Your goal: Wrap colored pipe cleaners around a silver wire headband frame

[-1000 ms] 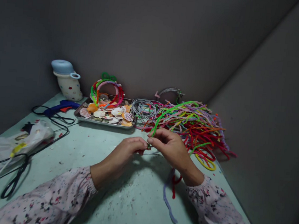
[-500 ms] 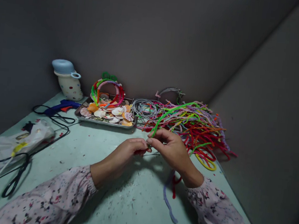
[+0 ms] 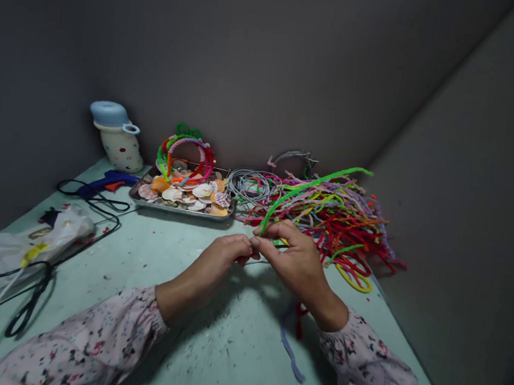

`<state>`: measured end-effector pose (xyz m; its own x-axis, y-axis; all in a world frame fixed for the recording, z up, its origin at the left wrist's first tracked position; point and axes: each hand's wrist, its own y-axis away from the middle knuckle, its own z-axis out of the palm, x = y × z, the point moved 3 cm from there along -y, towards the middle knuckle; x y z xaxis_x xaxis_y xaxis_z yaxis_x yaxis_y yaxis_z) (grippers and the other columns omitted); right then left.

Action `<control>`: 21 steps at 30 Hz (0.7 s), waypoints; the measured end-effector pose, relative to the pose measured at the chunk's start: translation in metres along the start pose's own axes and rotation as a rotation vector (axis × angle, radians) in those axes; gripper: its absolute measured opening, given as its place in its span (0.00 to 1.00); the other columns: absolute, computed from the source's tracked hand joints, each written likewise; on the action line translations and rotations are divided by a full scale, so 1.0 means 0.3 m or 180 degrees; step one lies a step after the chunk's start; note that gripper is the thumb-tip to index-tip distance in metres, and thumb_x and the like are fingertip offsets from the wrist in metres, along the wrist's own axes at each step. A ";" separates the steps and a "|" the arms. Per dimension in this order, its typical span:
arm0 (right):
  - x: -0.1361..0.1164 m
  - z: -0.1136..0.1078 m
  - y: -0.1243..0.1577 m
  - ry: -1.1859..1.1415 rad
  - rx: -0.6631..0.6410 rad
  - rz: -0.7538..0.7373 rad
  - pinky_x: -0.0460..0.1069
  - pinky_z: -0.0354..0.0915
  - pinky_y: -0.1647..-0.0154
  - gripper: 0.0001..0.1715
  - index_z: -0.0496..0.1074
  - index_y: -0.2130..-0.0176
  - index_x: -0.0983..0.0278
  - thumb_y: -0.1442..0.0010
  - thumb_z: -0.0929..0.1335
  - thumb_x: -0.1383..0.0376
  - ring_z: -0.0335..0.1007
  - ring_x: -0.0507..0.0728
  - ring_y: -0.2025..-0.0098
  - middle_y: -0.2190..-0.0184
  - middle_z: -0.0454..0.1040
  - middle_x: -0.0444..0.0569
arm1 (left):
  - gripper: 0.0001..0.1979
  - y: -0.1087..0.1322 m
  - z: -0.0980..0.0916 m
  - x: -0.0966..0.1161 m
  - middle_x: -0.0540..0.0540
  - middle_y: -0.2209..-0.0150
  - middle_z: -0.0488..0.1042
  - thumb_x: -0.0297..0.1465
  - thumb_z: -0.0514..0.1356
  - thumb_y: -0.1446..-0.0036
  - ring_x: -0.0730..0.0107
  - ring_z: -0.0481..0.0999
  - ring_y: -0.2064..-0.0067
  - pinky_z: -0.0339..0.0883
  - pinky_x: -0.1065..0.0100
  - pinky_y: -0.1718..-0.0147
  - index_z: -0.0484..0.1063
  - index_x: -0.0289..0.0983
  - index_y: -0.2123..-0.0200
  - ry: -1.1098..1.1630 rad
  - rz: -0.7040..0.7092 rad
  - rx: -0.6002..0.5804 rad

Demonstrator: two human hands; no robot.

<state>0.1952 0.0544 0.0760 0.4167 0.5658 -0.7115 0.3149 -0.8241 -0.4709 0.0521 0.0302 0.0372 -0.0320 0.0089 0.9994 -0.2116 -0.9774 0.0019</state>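
Bright green fuzzy strand point(image 3: 301, 189) arcs right of centre, its lower end pinched by the right hand point(image 3: 294, 254); mid-frame, the left hand's point(image 3: 220, 253) fingertips meet it, grip unclear.

No text, label, brand, number or sign can be read. The bottle point(image 3: 121, 149) bears small coloured printed motifs without legible lettering; on the crumpled plastic bag point(image 3: 70, 226) and the blue glue gun point(image 3: 99, 188), no marking is clear enough to make out.
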 end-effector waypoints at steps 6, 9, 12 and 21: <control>-0.010 0.005 0.009 0.0048 0.0068 -0.0024 0.50 0.65 0.58 0.03 0.75 0.69 0.61 0.44 0.71 0.64 0.70 0.55 0.63 0.68 0.76 0.46 | 0.07 0.002 0.005 0.021 0.49 0.74 0.62 0.30 0.52 0.49 0.67 0.59 0.68 0.53 0.65 0.66 0.64 0.37 0.77 -0.0046 -0.0108 0.0179; -0.016 0.010 0.013 0.0064 0.0099 -0.0075 0.51 0.65 0.58 0.02 0.75 0.68 0.60 0.43 0.71 0.64 0.71 0.56 0.62 0.68 0.76 0.46 | 0.07 0.004 0.007 0.021 0.50 0.74 0.62 0.31 0.52 0.48 0.68 0.58 0.69 0.53 0.65 0.67 0.65 0.37 0.76 -0.0023 -0.0154 0.0251; -0.018 0.016 0.016 0.0040 0.0144 -0.0088 0.51 0.66 0.58 0.02 0.76 0.66 0.60 0.43 0.71 0.64 0.71 0.56 0.62 0.67 0.76 0.47 | 0.08 0.005 0.008 0.021 0.51 0.75 0.59 0.32 0.52 0.48 0.69 0.57 0.69 0.52 0.65 0.68 0.62 0.37 0.77 -0.0018 -0.0111 0.0303; -0.016 0.030 0.022 -0.0044 0.0292 -0.0107 0.52 0.68 0.57 0.02 0.75 0.68 0.60 0.44 0.71 0.64 0.72 0.56 0.61 0.66 0.76 0.48 | 0.09 0.005 0.005 0.025 0.51 0.74 0.60 0.33 0.52 0.47 0.69 0.57 0.69 0.53 0.66 0.68 0.63 0.37 0.77 -0.0069 -0.0131 0.0417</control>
<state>0.1876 0.0459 0.0716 0.3952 0.5933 -0.7013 0.2489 -0.8041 -0.5400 0.0530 0.0285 0.0447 -0.0044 0.0463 0.9989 -0.0829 -0.9955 0.0457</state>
